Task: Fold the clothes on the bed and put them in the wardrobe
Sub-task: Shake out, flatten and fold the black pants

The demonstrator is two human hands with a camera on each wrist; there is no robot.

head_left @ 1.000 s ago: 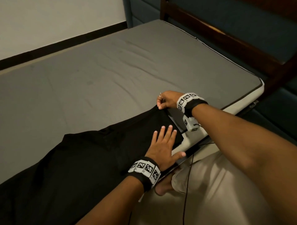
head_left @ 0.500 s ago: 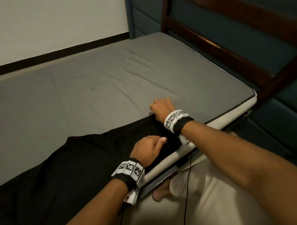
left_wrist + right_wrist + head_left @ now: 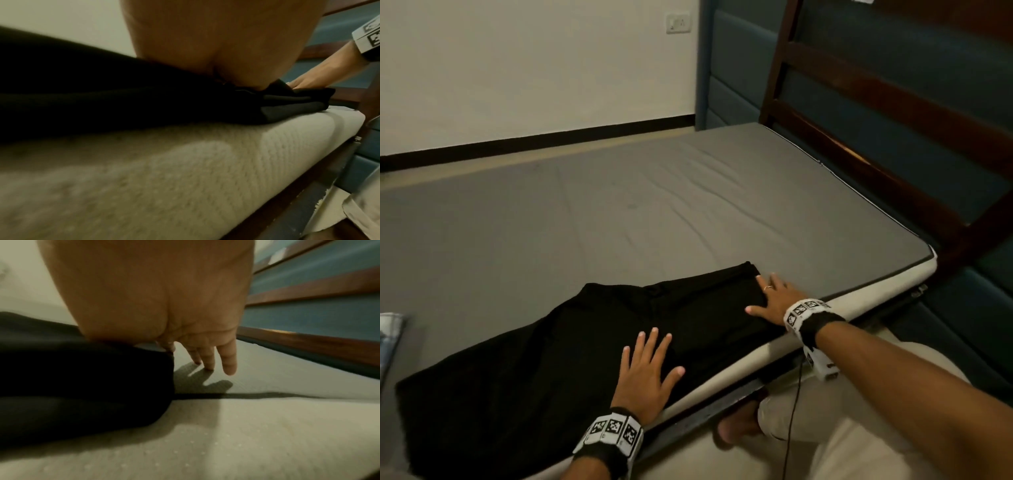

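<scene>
A bed [image 3: 619, 205] with a grey mattress top and a pale quilted side fills most of the head view, with a dark wooden frame [image 3: 893, 102] at its far right. A black garment [image 3: 534, 359] lies along the near edge of the bed, running from the near left up to a folded end at the right. The left hand [image 3: 645, 373] lies flat on the middle of the garment, fingers spread and straight. The right hand [image 3: 774, 301] presses flat on the folded right end, fingers splayed; in the right wrist view some fingertips [image 3: 209, 365] reach past the cloth onto the mattress. A ring [image 3: 768, 287] sits on one right finger.
</scene>
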